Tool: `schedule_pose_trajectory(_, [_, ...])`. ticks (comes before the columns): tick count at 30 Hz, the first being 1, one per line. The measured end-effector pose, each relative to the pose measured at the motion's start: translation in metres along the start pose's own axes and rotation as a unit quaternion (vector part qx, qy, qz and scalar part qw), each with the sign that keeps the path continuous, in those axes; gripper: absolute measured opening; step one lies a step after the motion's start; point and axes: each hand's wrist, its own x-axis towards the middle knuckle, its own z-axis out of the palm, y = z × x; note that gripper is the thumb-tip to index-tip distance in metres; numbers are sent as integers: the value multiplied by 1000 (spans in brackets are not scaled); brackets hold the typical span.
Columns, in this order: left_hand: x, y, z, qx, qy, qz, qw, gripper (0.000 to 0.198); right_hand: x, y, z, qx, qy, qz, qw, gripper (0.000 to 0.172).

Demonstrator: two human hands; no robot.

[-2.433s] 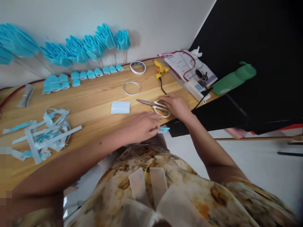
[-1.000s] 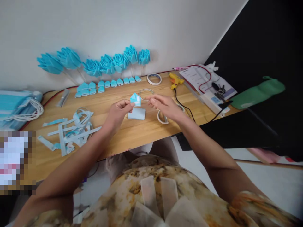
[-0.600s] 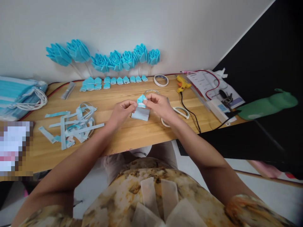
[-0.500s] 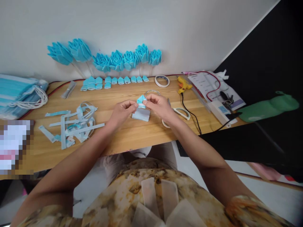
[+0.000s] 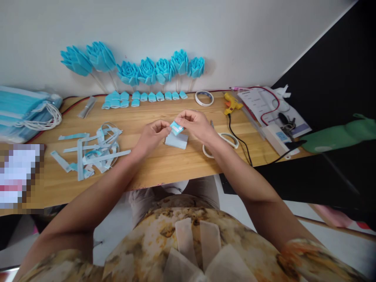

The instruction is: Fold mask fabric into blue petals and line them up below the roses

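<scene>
A small folded piece of blue mask fabric (image 5: pixel 177 128) is held up between my two hands. My left hand (image 5: pixel 154 135) pinches its left corner between thumb and finger. On its upper right side, my right hand (image 5: pixel 195 124) grips it with closed fingertips. Just below lies a stack of pale grey-blue rectangles (image 5: pixel 176 141) on the wooden table. Scissors (image 5: pixel 228 140) with pale handles rest partly under my right wrist. Behind, several folded blue petals (image 5: pixel 152 97) are lined up along the back of the table.
Blue fabric flowers (image 5: pixel 147 71) on stems lean against the wall. Cut strips (image 5: pixel 88 150) lie heaped left, near bagged masks (image 5: pixel 20 111) and a phone (image 5: pixel 17 176). A tape roll (image 5: pixel 204 98), yellow glue gun (image 5: pixel 232 103), power strip (image 5: pixel 277 140) and green bottle (image 5: pixel 337 135) are at right.
The blue fabric piece has turned and tilted in my fingers, its pointed top no longer facing up. My right hand has shifted its grip to the piece's upper edge. The view has moved slightly.
</scene>
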Motion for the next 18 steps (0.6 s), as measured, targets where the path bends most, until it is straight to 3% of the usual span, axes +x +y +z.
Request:
schedule_pose_trajectory(3, [2,-3,-3,-27,23,12,999,22,-1,3,4,41,24,10,999,27])
schedule_pose_trajectory(6, [3,-5,-1,-37,8,11,999,30,-1,6,7,49,43,0,998,23])
schedule_pose_trajectory(12, [-3,9,-3,16,18,16,1000,27,-10,3,-1,-7,46,-45,998,25])
schedule_pose_trajectory(16, [2,25,-33,148,53,45,986,19,-37,-3,-24,-76,85,-72,991,23])
schedule_pose_trajectory(18, [11,29,-56,253,110,79,958,13,-55,-3,-38,-119,96,-57,987,21])
